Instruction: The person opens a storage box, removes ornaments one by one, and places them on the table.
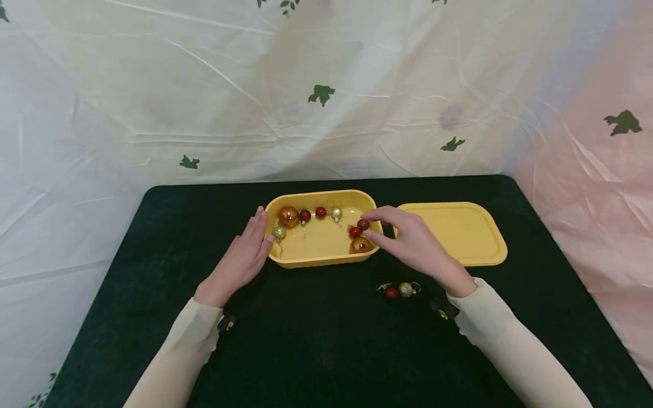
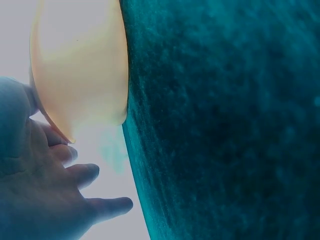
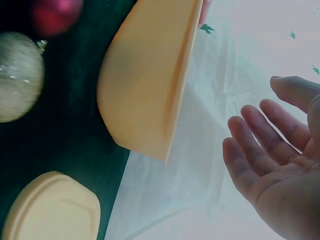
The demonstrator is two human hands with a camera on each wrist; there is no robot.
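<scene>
Head view: I observe the yellow box near the table's far edge, Christmas baubles inside; left hand touches its left rim, right hand at its right. Left wrist view: straight fingers, grip apart. Right wrist view: relaxed fingers, grip apart.

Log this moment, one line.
left hand: touching box, left end | right hand: empty, above box's right end | baubles: some in box, two on table | lid: beside box

Tub on table, baubles inside, lid just right — seemingly apart — two more baubles in front
</scene>
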